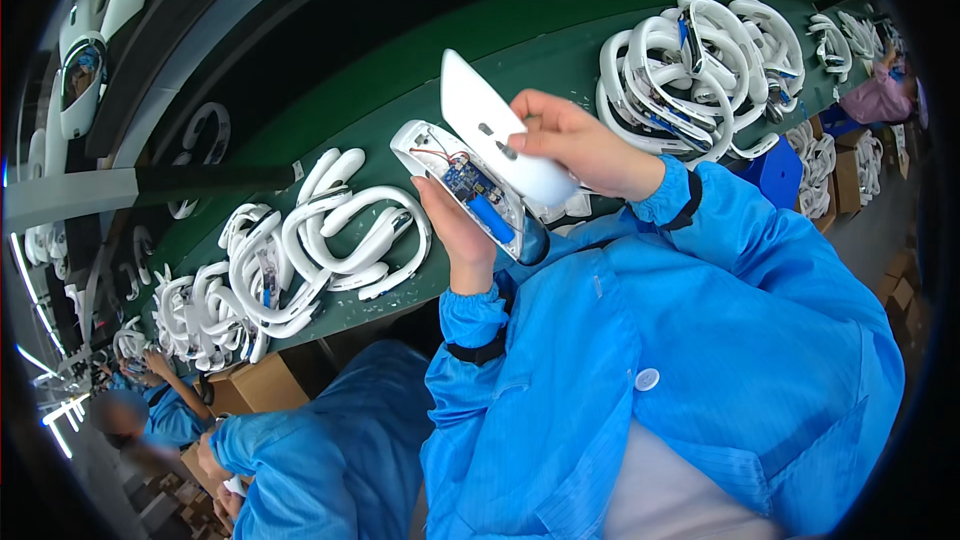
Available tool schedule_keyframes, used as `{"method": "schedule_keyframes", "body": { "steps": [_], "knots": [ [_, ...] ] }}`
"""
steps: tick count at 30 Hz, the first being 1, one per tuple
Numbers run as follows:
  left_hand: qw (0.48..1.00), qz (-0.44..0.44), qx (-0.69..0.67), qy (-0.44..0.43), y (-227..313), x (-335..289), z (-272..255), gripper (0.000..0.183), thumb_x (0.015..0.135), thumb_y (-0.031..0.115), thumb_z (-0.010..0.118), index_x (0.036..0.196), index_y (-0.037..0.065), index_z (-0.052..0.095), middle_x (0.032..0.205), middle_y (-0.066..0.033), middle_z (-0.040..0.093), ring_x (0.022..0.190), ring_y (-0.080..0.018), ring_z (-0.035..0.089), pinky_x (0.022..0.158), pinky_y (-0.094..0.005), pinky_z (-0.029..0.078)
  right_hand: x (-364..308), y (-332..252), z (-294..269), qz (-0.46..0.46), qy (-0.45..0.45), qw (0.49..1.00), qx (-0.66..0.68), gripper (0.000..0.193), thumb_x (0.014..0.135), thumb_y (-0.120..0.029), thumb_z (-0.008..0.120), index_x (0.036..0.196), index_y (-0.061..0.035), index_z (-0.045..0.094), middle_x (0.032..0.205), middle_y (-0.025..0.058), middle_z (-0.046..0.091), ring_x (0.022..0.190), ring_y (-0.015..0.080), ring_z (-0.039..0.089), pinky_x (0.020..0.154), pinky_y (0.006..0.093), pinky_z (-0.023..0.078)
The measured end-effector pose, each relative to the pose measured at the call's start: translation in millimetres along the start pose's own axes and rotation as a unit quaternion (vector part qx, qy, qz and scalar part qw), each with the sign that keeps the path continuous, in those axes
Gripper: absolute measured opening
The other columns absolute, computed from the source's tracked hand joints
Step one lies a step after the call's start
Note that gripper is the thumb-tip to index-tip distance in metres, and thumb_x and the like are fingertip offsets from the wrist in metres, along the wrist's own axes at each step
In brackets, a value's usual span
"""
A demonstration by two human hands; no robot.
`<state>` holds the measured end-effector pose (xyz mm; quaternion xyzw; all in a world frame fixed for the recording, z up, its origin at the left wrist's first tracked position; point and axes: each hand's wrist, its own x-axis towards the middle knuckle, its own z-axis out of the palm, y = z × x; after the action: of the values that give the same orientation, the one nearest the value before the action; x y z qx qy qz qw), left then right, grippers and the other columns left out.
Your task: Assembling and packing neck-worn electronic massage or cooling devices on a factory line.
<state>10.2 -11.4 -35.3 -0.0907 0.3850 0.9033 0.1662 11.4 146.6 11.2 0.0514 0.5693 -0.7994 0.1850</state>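
My left hand (458, 230) is closed around an opened white casing (408, 143), tilted above the green bench. Inside the casing are a blue circuit board (464, 178), thin red wires and a blue cylindrical battery (490, 218). Between the thumb and fingers of my right hand (585, 145), a smooth white cover (475, 105) with small dark slots is pinched. It stands over the casing's right side and hides part of it; whether the two touch, I cannot tell.
Piles of white C-shaped devices lie on the green bench (390, 285) at left (270, 260) and right (700, 70). A blue bin (775, 175) stands at right. Cardboard boxes (262, 385) and co-workers in blue sleeves (290, 460) are at lower left. A grey bar (70, 195) crosses the left side.
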Motion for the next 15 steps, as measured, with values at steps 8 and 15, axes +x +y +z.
{"method": "schedule_keyframes", "body": {
  "steps": [8, 15],
  "knots": [
    [0.995, 0.052, 0.087, -0.017, -5.3, -4.8, -4.0, 0.068, 0.090, 0.059, 0.024, 0.119, 0.000, 0.043, 0.104, -0.0103, 0.056, 0.097, -0.0198, 0.055, 0.083, -0.0313, 0.044, -9.9, 3.2, 16.0, 0.090, -0.062, 0.994, -0.025, 0.022, 0.087, -0.009, 0.057, 0.105, -0.0010, 0.047, 0.087, 0.0115, 0.064, 0.076, 0.0119, 0.061, 0.069, 0.0251, 0.049],
    [0.995, 0.002, 0.001, -0.102, -0.8, -2.0, -15.2, 0.070, 0.089, 0.062, 0.022, 0.121, 0.003, 0.043, 0.106, -0.0127, 0.056, 0.092, -0.0236, 0.057, 0.076, -0.0330, 0.048, 0.9, 1.6, 0.3, -0.061, 0.004, 0.992, -0.113, 0.029, 0.092, -0.025, 0.047, 0.096, 0.0016, 0.058, 0.075, -0.0002, 0.060, 0.067, 0.0060, 0.053, 0.061, 0.0199, 0.043]
  ]
}}
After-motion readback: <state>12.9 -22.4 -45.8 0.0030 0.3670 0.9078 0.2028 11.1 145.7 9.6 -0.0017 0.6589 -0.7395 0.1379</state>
